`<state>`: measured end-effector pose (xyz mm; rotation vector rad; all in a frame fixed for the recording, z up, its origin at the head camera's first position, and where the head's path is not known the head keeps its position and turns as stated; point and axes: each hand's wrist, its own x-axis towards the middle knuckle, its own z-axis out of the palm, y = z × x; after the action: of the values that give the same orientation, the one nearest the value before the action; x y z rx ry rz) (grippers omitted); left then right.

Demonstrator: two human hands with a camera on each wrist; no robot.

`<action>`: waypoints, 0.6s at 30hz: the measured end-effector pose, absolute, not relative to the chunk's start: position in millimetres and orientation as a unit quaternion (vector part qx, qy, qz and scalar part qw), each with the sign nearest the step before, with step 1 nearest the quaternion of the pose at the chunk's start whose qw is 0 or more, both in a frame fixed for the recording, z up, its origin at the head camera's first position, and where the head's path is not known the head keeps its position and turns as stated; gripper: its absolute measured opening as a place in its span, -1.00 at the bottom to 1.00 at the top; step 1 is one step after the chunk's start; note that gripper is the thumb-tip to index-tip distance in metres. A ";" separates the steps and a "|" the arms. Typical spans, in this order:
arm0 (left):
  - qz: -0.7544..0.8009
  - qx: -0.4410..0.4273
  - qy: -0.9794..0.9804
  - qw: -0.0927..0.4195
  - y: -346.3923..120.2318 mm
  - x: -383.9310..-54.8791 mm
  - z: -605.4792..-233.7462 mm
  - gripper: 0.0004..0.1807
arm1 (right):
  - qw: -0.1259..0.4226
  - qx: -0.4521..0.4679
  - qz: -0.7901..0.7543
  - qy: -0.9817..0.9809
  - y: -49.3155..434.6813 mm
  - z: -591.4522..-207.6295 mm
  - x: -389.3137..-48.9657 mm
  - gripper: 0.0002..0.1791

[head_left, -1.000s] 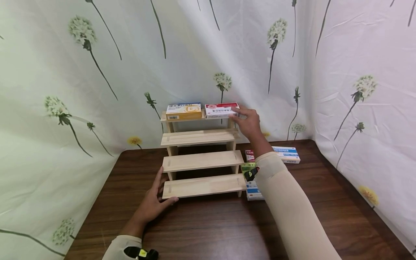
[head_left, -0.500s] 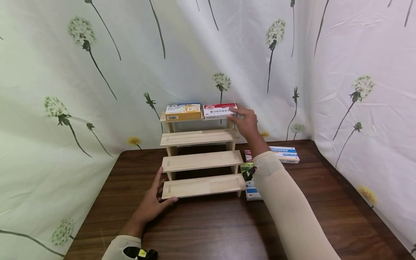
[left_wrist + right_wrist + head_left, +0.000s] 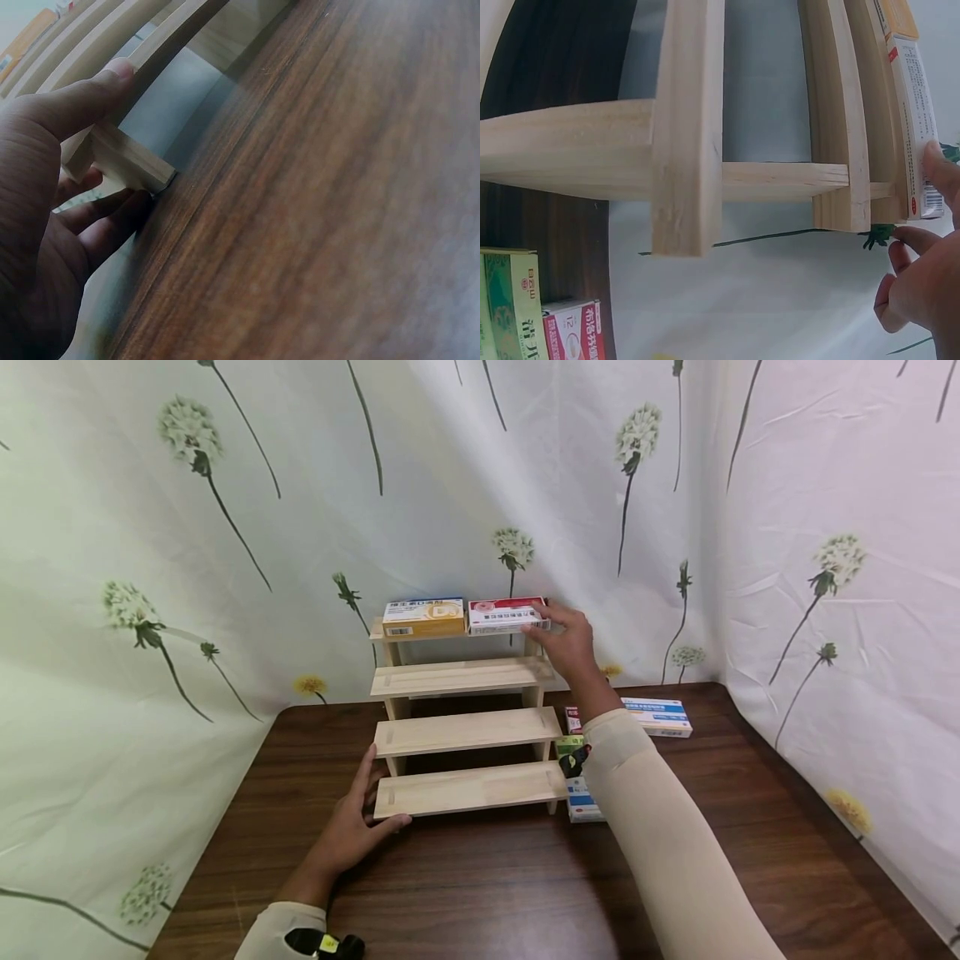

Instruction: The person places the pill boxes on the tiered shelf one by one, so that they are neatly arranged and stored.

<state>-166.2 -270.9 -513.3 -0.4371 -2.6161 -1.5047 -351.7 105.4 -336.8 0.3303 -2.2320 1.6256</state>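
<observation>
A four-tier wooden display rack (image 3: 468,731) stands on the table. On its top tier a red-and-white medicine box (image 3: 498,617) lies beside an orange-and-white medicine box (image 3: 423,618). My right hand (image 3: 567,639) holds the red-and-white box at its right end. In the right wrist view the thumb (image 3: 939,169) lies on the box's printed front face, near the barcode. My left hand (image 3: 348,827) grips the rack's lower left corner, its thumb on the front edge of the lowest tier. The left wrist view shows the other fingers (image 3: 112,225) around the side support.
Right of the rack lie a blue-and-white box (image 3: 660,717), a small red box (image 3: 574,330), a green box (image 3: 514,300) and another blue-and-white box (image 3: 583,802), partly behind the right forearm. A flower-patterned cloth (image 3: 450,510) hangs close behind the rack.
The red-and-white box and my right hand have shifted slightly left, bringing the box closer to the orange-and-white one. My left hand stays in place on the rack.
</observation>
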 end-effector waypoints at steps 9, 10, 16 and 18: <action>-0.502 -0.147 -0.851 0.045 -270.2 -165.8 -512.5 0.40 | 0.183 0.121 0.584 -0.781 114.7 -339.7 -348.9 -0.41; -0.503 -0.147 -0.851 0.045 -270.1 -166.0 -512.4 0.40 | 0.185 0.123 0.585 -0.780 116.2 -339.8 -347.8 -0.41; -0.500 -0.144 -0.853 0.043 -270.2 -166.3 -512.6 0.39 | 0.206 0.146 0.580 -0.775 126.6 -341.1 -341.1 -0.41; -0.498 -0.144 -0.854 0.042 -270.2 -166.4 -512.8 0.40 | 0.213 0.150 0.572 -0.778 131.1 -341.5 -338.6 -0.41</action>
<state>-166.4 -270.2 -512.8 -0.4400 -2.6139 -1.5240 -338.6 131.1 -341.5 0.4158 -2.1591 1.5884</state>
